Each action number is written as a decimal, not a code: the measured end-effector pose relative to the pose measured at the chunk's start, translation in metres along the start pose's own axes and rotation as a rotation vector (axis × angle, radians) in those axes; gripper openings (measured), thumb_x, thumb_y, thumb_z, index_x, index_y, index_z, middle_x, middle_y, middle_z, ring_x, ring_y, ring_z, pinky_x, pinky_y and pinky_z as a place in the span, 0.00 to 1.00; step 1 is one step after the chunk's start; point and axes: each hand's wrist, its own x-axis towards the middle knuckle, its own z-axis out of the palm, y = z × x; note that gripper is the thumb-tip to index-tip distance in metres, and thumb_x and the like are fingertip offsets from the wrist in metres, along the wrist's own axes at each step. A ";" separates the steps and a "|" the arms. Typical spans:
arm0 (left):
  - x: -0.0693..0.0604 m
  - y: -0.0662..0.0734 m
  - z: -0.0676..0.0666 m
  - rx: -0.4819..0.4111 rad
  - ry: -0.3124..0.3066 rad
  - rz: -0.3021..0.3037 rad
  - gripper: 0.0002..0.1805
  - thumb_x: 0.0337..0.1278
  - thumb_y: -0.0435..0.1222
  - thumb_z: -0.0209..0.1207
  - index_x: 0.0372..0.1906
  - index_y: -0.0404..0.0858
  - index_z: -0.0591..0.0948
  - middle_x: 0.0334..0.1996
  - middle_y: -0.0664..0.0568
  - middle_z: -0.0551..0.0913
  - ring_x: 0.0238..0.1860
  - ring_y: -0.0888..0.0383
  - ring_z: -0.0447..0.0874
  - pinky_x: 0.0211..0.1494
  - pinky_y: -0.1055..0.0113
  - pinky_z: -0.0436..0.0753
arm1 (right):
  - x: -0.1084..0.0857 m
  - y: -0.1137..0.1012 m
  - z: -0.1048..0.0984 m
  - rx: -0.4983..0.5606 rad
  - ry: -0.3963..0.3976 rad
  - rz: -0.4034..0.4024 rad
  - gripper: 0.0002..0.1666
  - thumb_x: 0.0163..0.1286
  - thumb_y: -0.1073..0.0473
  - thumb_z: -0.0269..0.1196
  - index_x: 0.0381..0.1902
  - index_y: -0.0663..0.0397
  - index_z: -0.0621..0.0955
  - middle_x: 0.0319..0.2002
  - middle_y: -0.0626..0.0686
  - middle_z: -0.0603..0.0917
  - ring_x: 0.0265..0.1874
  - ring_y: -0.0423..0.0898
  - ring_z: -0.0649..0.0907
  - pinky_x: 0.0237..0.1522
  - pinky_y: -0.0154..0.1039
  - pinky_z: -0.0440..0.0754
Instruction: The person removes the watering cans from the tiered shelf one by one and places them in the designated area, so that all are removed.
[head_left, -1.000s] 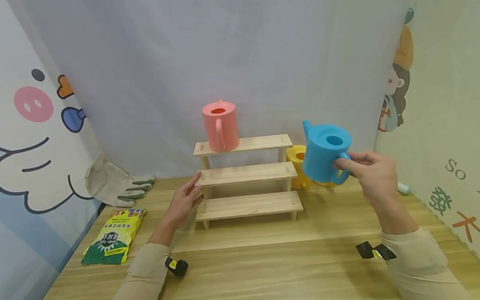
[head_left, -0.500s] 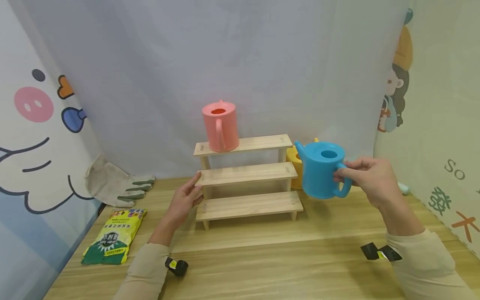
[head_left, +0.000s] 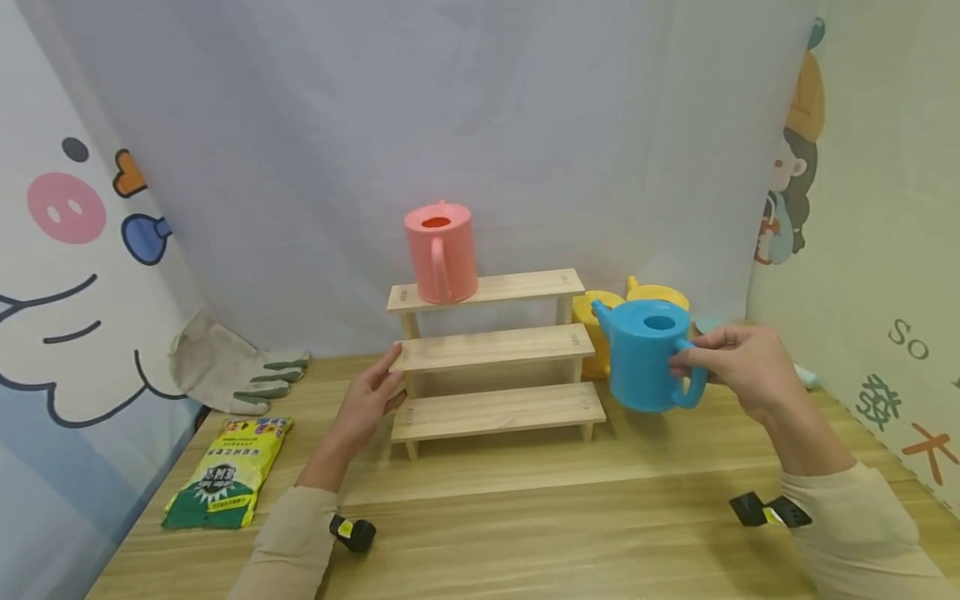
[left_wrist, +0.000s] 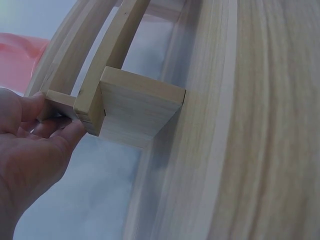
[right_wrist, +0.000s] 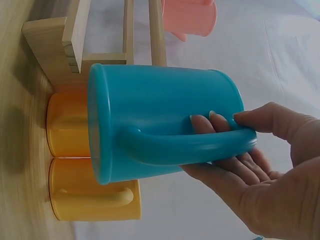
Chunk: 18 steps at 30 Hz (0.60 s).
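My right hand (head_left: 742, 367) grips the handle of a blue watering can (head_left: 645, 358), which it holds upright above the table, right of a three-tier wooden shelf (head_left: 495, 346). The right wrist view shows fingers passing through the loop of the blue can's handle, with the thumb on its top. My left hand (head_left: 367, 404) pinches the left end of the middle board between thumb and fingers, plainest in the left wrist view. A pink watering can (head_left: 442, 258) stands at the left of the top board, handle toward me. Two yellow watering cans (right_wrist: 95, 190) stand behind the blue one, partly hidden.
A pale glove (head_left: 225, 367) with green fingertips lies at the back left, and a yellow-green packet (head_left: 228, 475) lies in front of it. A pale rod-like thing (head_left: 806, 377) is partly hidden behind my right wrist. Curtains border the table at the back and sides.
My right hand has lowered the blue watering can and brought it slightly nearer to me. Its spout now points less toward the back. The left hand and the shelf have stayed still.
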 end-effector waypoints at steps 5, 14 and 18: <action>0.000 0.000 0.000 -0.010 0.004 -0.002 0.31 0.81 0.37 0.45 0.81 0.45 0.52 0.68 0.39 0.61 0.74 0.50 0.54 0.70 0.57 0.70 | -0.001 0.005 0.002 0.032 -0.033 0.006 0.17 0.67 0.64 0.69 0.43 0.77 0.80 0.32 0.55 0.88 0.34 0.49 0.89 0.42 0.37 0.88; 0.001 -0.001 -0.001 -0.016 0.003 0.000 0.31 0.80 0.38 0.46 0.81 0.44 0.52 0.73 0.41 0.57 0.74 0.49 0.53 0.71 0.52 0.69 | -0.001 0.010 0.011 0.018 -0.069 0.008 0.15 0.68 0.65 0.67 0.42 0.75 0.80 0.35 0.58 0.88 0.34 0.48 0.89 0.51 0.51 0.86; 0.002 0.000 -0.001 -0.012 0.001 0.000 0.31 0.80 0.38 0.46 0.81 0.45 0.52 0.75 0.42 0.54 0.74 0.49 0.52 0.71 0.52 0.69 | -0.003 0.009 0.012 0.012 -0.074 0.013 0.15 0.67 0.64 0.68 0.42 0.75 0.80 0.37 0.57 0.88 0.34 0.47 0.89 0.51 0.51 0.86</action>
